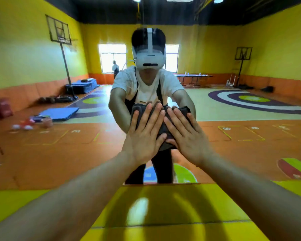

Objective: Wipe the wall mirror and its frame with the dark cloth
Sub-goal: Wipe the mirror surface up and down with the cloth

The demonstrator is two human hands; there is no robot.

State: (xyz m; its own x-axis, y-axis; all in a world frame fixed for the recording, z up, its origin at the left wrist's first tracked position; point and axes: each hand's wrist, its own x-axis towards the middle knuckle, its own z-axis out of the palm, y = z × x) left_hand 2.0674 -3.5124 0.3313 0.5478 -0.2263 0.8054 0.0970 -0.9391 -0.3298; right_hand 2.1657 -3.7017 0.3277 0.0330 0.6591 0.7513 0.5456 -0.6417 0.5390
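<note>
Large wall mirror point(59, 150) fills view above glossy yellow padded wall panel point(42, 202). Dark grey folded cloth point(162, 131) lies flat against glass near mirror's centre. Left hand point(144, 131) and right hand point(186, 134) side by side, fingers straight and spread, palms pressing cloth onto glass, thumbs almost meeting near cloth's lower edge. Frame not distinguishable.

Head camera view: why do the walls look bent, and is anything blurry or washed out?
In the head view, the wide-angle lens bows the yellow walls; the windows blow out white; the floor clutter at left is smeared; a bright patch glares off the yellow ledge.
</note>
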